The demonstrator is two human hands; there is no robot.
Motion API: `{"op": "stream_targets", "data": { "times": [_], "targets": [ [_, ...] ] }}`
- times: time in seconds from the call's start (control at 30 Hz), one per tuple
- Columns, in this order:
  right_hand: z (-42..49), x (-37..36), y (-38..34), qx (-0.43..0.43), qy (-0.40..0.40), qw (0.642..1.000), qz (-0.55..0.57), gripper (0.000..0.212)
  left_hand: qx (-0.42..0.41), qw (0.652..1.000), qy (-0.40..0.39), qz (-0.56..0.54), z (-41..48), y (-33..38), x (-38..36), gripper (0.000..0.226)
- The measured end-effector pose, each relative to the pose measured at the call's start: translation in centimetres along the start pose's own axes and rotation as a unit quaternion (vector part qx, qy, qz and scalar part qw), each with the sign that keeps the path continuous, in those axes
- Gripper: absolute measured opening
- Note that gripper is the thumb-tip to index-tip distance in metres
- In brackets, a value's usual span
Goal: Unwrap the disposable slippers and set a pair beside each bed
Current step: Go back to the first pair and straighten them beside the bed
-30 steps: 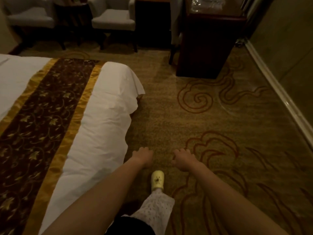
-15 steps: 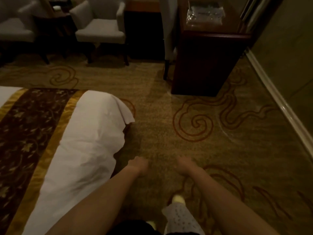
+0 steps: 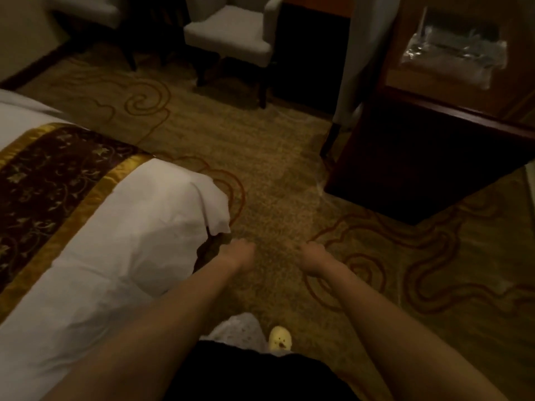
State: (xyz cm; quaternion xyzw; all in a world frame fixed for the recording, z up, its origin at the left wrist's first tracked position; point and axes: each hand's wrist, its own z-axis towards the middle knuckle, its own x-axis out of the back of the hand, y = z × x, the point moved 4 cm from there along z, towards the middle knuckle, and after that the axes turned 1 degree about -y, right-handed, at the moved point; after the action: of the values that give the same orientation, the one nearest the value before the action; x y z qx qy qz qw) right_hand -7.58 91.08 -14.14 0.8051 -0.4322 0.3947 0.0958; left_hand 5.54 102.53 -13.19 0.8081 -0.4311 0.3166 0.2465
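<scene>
A clear plastic packet (image 3: 454, 52), which looks like wrapped slippers, lies on top of the dark wooden desk (image 3: 419, 157) at the upper right. My left hand (image 3: 238, 254) and my right hand (image 3: 314, 259) hang low over the carpet in front of me, both curled into loose fists with nothing in them. The corner of a white bed (image 3: 130, 241) with a brown and gold runner (image 3: 49, 180) is at my left, close to my left hand. The packet is well beyond both hands.
A pale armchair (image 3: 231, 39) stands at the back, with a second one (image 3: 84, 7) further left. A pale chair back (image 3: 351, 68) leans by the desk. Patterned carpet (image 3: 275, 175) stretches between bed and desk. My yellow-shod foot (image 3: 279, 338) shows below.
The view has advanced past the bed's corner and turned right, bringing the desk and its packet closer. My hands stay curled and empty in front of me.
</scene>
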Motion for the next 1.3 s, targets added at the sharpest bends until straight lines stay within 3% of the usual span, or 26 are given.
{"op": "stream_targets", "data": {
  "times": [0.5, 0.87, 1.0, 1.3],
  "targets": [
    [24.1, 21.6, 2.1, 0.074, -0.038, 0.995, -0.058, 0.046, 0.096, 0.991, -0.009, -0.089, 23.5, -3.3, 17.9, 0.042],
    [39.3, 36.7, -0.5, 0.111, -0.08, 0.986, -0.095, 0.05, 0.159, 0.973, -0.009, -0.165, 35.2, -7.9, 30.9, 0.044],
    [46.0, 40.6, -3.4, 0.155, -0.105, 0.971, -0.147, 0.051, 0.211, 0.951, -0.008, -0.228, 38.8, -10.6, 34.7, 0.042],
    [57.0, 49.8, -13.1, 0.266, -0.122, 0.922, -0.254, 0.049, 0.311, 0.863, 0.042, -0.397, 41.4, -16.5, 41.3, 0.044]
  ]
}}
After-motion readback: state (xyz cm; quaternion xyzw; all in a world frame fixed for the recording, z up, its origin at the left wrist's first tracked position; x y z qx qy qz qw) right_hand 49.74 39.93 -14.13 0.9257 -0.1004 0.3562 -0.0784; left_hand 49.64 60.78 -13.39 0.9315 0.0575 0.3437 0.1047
